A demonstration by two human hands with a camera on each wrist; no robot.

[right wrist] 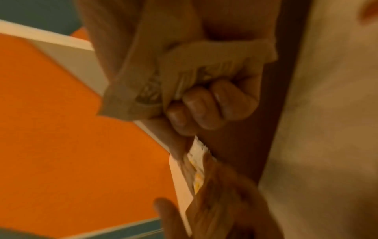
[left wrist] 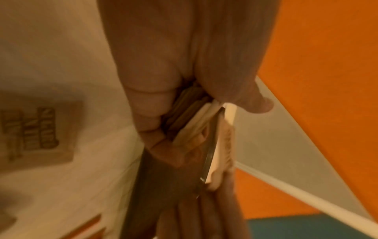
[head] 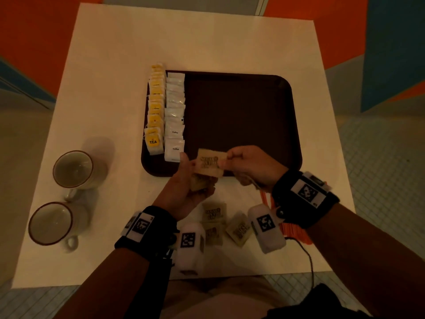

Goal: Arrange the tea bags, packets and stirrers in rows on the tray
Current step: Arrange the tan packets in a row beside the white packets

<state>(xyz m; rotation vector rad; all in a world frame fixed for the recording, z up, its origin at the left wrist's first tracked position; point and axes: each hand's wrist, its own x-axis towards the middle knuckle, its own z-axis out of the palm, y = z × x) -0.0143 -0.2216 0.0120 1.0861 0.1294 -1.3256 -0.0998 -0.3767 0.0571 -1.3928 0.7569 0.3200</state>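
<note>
A dark brown tray (head: 241,107) lies mid-table. A row of yellow tea bags (head: 155,107) runs along its left edge, with a row of white coffee packets (head: 174,116) beside it. Over the tray's near edge my left hand (head: 195,178) grips a small stack of brown packets (head: 200,184), seen edge-on in the left wrist view (left wrist: 190,122). My right hand (head: 231,158) pinches the right end of one brown packet (head: 210,163) and keeps more crumpled packets (right wrist: 131,97) in its curled fingers (right wrist: 204,105). Orange stirrers (head: 296,229) lie under my right wrist.
Loose brown packets (head: 213,211) lie on the white table (head: 115,54) near its front edge, between my wrists. Two mugs (head: 73,169) stand at the left, one behind the other (head: 51,223). The right two thirds of the tray is bare.
</note>
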